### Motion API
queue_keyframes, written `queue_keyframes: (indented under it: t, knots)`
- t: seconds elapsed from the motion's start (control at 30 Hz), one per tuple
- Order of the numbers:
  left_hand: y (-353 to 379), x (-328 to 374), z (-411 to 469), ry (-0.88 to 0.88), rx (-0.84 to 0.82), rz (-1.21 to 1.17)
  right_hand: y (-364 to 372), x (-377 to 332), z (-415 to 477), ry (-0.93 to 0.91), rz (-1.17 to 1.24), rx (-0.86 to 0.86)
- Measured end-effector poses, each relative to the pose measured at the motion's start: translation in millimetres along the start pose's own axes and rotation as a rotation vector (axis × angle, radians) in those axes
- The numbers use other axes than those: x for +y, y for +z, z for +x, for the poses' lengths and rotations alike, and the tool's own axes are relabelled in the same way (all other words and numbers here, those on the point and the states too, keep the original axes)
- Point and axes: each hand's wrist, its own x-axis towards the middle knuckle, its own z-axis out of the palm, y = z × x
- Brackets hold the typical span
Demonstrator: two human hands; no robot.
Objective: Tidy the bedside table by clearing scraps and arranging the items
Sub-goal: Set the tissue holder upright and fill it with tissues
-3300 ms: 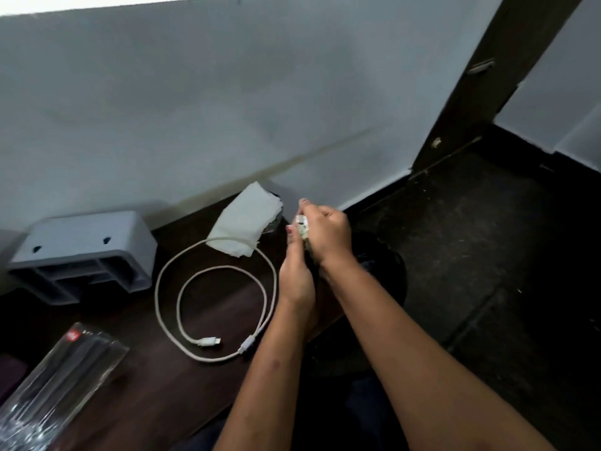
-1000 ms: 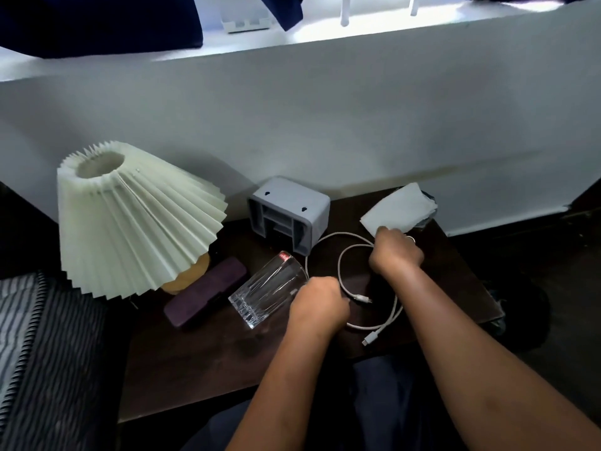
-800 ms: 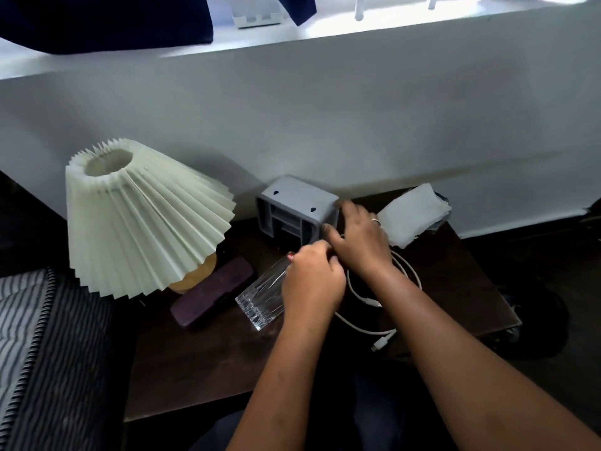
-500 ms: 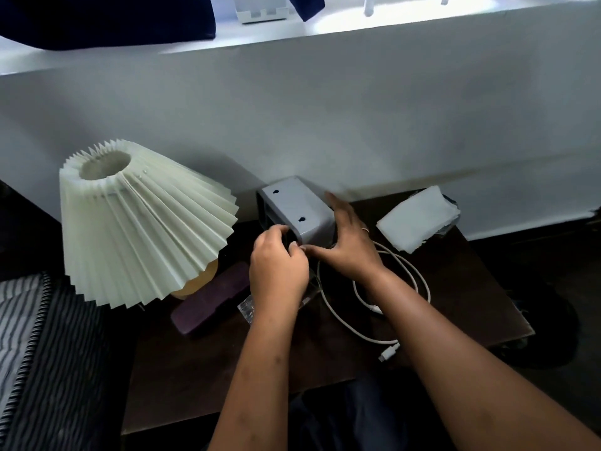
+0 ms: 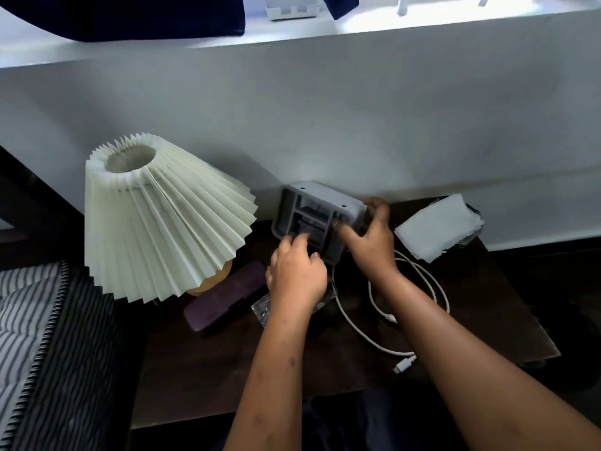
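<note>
On the dark wooden tabletop (image 5: 211, 369), the right hand (image 5: 370, 245) grips a tilted grey plastic box (image 5: 320, 198). The left hand (image 5: 297, 275) holds its lower edge.

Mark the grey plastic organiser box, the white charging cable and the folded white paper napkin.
grey plastic organiser box (image 5: 325, 195), head view, top face near the wall.
white charging cable (image 5: 403, 365), head view, plug end at the table's front.
folded white paper napkin (image 5: 435, 226), head view, middle of top sheet.

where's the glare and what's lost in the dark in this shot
Head view: window ledge at top blown out white; dark table swallows detail, so the glass by the left hand barely reads; right hand gripping the grey organiser looks slightly soft.
</note>
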Motion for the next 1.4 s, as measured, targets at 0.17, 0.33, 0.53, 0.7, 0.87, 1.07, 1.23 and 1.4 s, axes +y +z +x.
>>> queue_keyframes:
  t: [0.17, 0.33, 0.53, 0.7, 0.87, 1.07, 1.23, 1.4]
  knots:
    - [-7.6, -12.1, 1.4, -0.041, 0.028, 0.024, 5.6, 3.2, 17.7, 0.219, 0.192, 0.072]
    - [1.4, -15.9, 0.2, -0.025, -0.079, 0.168, 9.7, 5.6, 26.9, 0.384, 0.324, -0.047]
    - [5.7, -14.3, -3.9, 0.043, 0.054, 0.257, 2.2, 2.4, 26.0, 0.38, 0.349, -0.212]
    - [3.3, -14.6, -0.1, 0.06, 0.031, 0.238, -7.4, 13.1, 28.7, 0.333, 0.129, -0.227]
    - [7.8, -9.3, -0.1, 0.159, -0.009, 0.21, -23.6, 16.0, 39.1, 0.396, 0.011, -0.272]
    - [14.6, -4.4, 0.5, 0.245, -0.034, 0.101, -33.3, 14.0, 42.4, 0.517, 0.141, -0.162]
    - [18.7, -4.1, 3.1, 0.289, -0.118, 0.033, -36.4, 13.2, 46.0, 0.486, 0.268, -0.079]
    - [24.3, -3.7, 3.0, 0.257, -0.172, 0.066, -36.1, 20.0, 42.5, 0.455, 0.169, -0.107]
